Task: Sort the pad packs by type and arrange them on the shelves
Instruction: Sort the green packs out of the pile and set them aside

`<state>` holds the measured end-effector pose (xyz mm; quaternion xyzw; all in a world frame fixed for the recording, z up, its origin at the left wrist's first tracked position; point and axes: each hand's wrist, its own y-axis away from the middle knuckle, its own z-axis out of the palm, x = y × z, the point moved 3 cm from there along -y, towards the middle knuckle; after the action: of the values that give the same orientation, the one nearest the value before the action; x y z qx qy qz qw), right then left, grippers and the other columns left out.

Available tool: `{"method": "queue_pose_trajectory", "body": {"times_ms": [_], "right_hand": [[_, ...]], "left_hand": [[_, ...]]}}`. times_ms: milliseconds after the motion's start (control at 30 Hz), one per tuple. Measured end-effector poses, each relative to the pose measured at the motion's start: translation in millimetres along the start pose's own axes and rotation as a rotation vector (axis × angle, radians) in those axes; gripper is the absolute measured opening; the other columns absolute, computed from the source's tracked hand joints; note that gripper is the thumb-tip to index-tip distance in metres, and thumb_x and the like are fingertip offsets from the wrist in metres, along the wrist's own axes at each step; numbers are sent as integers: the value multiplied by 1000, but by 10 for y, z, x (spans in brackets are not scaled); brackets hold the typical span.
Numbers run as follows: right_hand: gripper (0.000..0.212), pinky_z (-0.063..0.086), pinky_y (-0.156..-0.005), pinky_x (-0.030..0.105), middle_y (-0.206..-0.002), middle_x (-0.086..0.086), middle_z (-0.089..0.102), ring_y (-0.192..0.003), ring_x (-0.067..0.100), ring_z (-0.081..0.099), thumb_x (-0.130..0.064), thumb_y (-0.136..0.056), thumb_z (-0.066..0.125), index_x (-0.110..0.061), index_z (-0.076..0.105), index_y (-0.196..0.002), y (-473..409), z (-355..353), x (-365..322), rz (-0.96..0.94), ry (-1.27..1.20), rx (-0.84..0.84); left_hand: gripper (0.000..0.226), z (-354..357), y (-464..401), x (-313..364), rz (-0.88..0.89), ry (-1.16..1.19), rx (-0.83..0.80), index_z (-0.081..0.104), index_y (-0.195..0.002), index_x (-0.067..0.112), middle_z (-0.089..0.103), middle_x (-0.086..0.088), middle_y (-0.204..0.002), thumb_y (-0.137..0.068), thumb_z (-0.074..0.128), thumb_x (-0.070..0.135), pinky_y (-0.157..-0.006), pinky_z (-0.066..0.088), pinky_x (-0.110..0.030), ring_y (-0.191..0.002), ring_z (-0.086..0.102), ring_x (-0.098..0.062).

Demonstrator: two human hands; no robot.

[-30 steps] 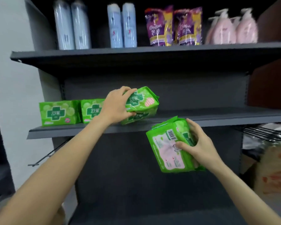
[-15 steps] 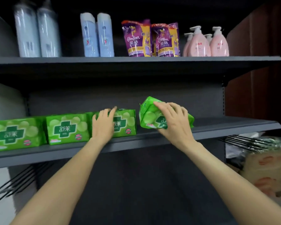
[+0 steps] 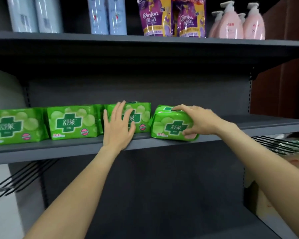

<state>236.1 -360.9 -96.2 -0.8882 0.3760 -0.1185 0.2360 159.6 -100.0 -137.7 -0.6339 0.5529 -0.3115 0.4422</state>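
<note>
Several green pad packs stand in a row on the middle grey shelf (image 3: 59, 149). The leftmost pack (image 3: 12, 126) and the second pack (image 3: 72, 123) stand alone. My left hand (image 3: 118, 126) lies flat, fingers spread, against the front of the third pack (image 3: 141, 116). My right hand (image 3: 197, 119) grips the fourth pack (image 3: 169, 126) from the top and right side; that pack sits on the shelf at the right end of the row, a small gap from the third.
The top shelf (image 3: 145, 44) carries pale spray cans (image 3: 34, 14), blue bottles (image 3: 107, 16), purple refill pouches (image 3: 173, 18) and pink pump bottles (image 3: 238, 23). A brown panel (image 3: 283, 83) stands at the right. Wire racks (image 3: 280, 144) and bagged goods sit lower right.
My right hand has brought the fourth pack from below up onto the shelf and set it upright. My left hand has let go of the third pack and now rests flat against it.
</note>
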Motion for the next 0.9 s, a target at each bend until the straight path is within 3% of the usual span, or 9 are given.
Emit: {"method": "queue_pose_trajectory", "body": {"times_ms": [200,300,367,433,500,600,667,800,900], "right_hand": [[77,45,-93,45,-153,-14,27,-146,16,12,-26,-77,77,-31,34,-140,324,272,-5,50,-114,327],[70,53,-79,39,-153,-5,32,-145,22,18,-8,-71,79,-18,46,-131,334,316,-67,-2,-63,546],[66,52,-86,39,-152,4,34,-144,29,21,6,-66,75,-12,49,-125,240,361,-76,-61,-37,599],[52,38,-108,44,-155,10,26,-146,29,11,2,-75,69,-11,49,-121,127,463,-29,-167,-85,554],[33,27,-114,43,-156,8,24,-147,22,10,-29,-91,57,-13,51,-119,109,520,44,-203,-188,445],[48,40,-96,44,-126,1,52,-110,20,53,-54,-91,39,-20,51,-122,89,465,154,-83,-170,463],[49,42,-81,40,-115,3,50,-95,24,53,-51,-90,51,-29,45,-133,15,432,103,-48,26,498],[87,45,-76,35,-117,9,40,-99,26,47,-48,-80,69,-41,16,-148,-299,516,-12,122,-12,376],[104,46,-78,39,-134,18,38,-106,32,54,-48,-77,73,-33,1,-151,-660,578,-51,228,42,220]], "left_hand": [[42,-213,64,209,128,137,116,63,-112,11,62,-5,-114,-92,39,40,-98,33,-36,-108,55,-25],[64,-303,105,563,-51,434,-141,53,-129,17,57,0,-127,-91,32,64,-92,37,-32,-114,53,-20],[71,-215,30,769,-211,524,-337,43,-138,19,51,0,-137,-89,34,70,-91,41,-36,-120,52,-23],[66,-92,-45,871,-332,547,-396,45,-133,16,55,-4,-131,-90,39,66,-85,41,-37,-118,54,-29],[59,29,-69,867,-368,423,-355,45,-129,14,58,-7,-125,-91,46,59,-80,40,-37,-113,55,-32],[40,189,-3,846,-222,249,-303,47,-120,18,59,-3,-117,-93,51,48,-74,39,-34,-105,57,-26],[23,199,34,886,-144,322,-187,53,-109,20,59,2,-109,-93,54,37,-71,36,-29,-101,55,-20],[20,3,-31,760,-55,301,112,61,-103,18,59,0,-108,-84,62,26,-80,34,-29,-101,50,-21],[35,25,-78,431,18,47,112,61,-112,17,56,-4,-126,-79,64,27,-97,34,-41,-118,47,-25]]}}
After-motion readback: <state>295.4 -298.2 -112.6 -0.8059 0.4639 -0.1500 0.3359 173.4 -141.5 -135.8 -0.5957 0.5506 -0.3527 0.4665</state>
